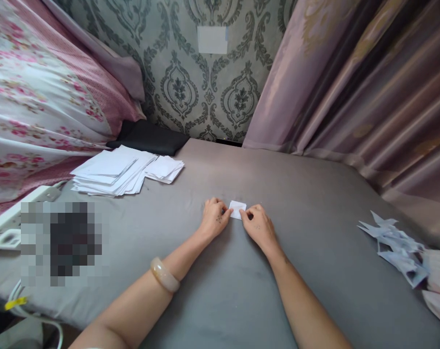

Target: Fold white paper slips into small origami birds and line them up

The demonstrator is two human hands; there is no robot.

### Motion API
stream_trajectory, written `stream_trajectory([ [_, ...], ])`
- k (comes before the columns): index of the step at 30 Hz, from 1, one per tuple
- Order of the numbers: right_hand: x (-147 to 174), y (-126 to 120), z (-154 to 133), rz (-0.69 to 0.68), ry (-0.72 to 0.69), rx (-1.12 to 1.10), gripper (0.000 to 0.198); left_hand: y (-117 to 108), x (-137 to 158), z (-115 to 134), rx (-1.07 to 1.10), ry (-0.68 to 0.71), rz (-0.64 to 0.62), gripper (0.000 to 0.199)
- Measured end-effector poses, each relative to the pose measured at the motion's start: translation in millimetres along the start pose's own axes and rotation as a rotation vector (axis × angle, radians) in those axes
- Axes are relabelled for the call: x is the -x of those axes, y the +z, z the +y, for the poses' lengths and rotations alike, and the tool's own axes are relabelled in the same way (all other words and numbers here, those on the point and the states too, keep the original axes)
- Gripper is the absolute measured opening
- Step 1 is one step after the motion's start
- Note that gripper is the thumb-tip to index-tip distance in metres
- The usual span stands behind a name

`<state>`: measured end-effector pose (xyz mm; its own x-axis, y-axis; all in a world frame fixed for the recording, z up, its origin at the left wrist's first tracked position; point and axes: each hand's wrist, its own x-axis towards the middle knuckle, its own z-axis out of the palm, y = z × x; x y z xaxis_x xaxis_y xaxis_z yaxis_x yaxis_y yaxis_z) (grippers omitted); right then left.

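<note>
A small white square of paper (237,208) is held between my two hands, low over the grey sheet (205,300). My left hand (215,216) pinches its left edge, thumb towards the paper and the other fingers curled. At the right edge, my right hand (258,227) grips the paper between thumb and bent forefinger. Fine folds on the paper are too small to make out. A pale bangle (165,275) circles my left forearm.
White paper sheets (107,169) lie stacked at the left, beside a pile of smaller squares (165,168). Folded paper pieces (400,247) are heaped at the far right. A power strip (20,208) and cable (41,320) run along the left edge. Curtains (314,82) hang behind.
</note>
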<state>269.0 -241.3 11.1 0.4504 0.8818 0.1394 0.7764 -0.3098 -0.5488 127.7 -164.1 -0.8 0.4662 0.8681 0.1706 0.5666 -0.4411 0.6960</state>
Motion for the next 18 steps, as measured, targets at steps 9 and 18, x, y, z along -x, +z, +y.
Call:
stream_trajectory([
  [9,-1.3,0.0,-7.3,-0.024,0.057,0.106,0.028,-1.0,1.0,2.7,-0.029,-0.031,-0.012,0.016],
  [18,3.5,1.4,0.9,0.006,-0.053,0.142,0.024,-12.5,1.3,6.8,-0.226,0.361,-0.161,0.023],
])
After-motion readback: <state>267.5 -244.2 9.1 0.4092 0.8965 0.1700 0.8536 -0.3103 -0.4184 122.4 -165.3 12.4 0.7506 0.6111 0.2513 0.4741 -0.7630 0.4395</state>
